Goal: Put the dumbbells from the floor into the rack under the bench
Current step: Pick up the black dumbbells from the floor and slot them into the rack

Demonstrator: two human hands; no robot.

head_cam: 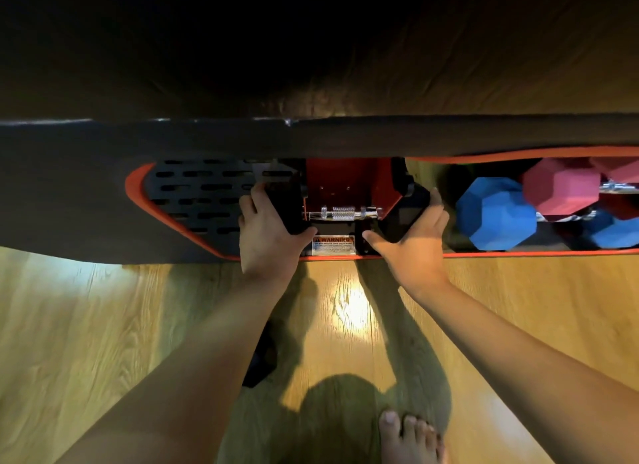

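From the head camera, both hands reach under the padded bench (311, 138). The left hand (268, 230) and the right hand (411, 237) each grip an end of a black dumbbell (403, 214), fingers curled over its dark end weights, thumbs pointing inward toward a warning label (333, 245). Its knurled metal handle (342, 213) shows between the hands, in front of a red bracket (349, 183). The dumbbell sits inside the rack (484, 254), at its red-edged front lip. To the right, a blue dumbbell (496, 214) and a pink dumbbell (562, 187) lie in the same rack. A slotted black panel (200, 194) lies left. A bare foot (411, 439) stands on the wooden floor (518, 308).
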